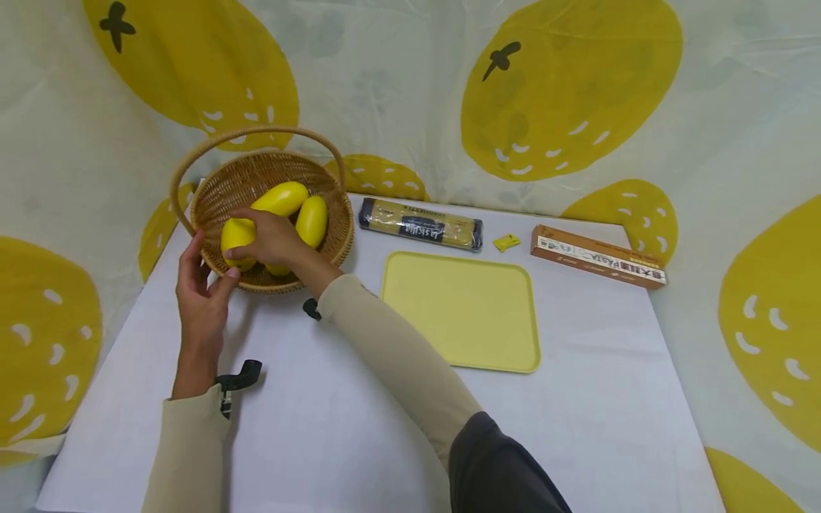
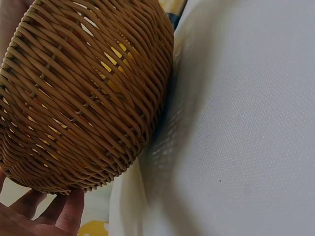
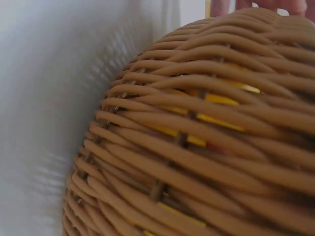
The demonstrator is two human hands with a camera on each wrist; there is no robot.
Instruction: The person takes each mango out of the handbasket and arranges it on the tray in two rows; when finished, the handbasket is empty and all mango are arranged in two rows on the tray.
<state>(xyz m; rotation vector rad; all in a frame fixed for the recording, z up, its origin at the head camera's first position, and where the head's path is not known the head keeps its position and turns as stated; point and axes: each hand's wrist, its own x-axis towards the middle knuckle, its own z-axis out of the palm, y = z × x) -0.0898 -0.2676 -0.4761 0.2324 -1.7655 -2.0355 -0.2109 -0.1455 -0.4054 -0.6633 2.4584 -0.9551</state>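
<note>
Right hand (image 1: 272, 238) gripping yellow fruit (image 1: 235, 235), left hand (image 1: 200, 291) holding wicker basket (image 1: 234, 182), "lasicilia" packet (image 1: 420, 224), "PASTA" box (image 1: 598, 257)

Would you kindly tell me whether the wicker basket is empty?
Not empty: yellow objects show inside the basket, the right hand gripping one.

White table (image 1: 596, 413): spaghetti pack (image 1: 420, 224) lies along far edge, pasta box (image 1: 599, 256) sits at far right corner, small yellow packet (image 1: 507, 242) between them. Yellow tray (image 1: 462, 313) is flat, nearer than the pack. Yellow-print cloth (image 1: 398, 64) hangs behind far edge.
</note>
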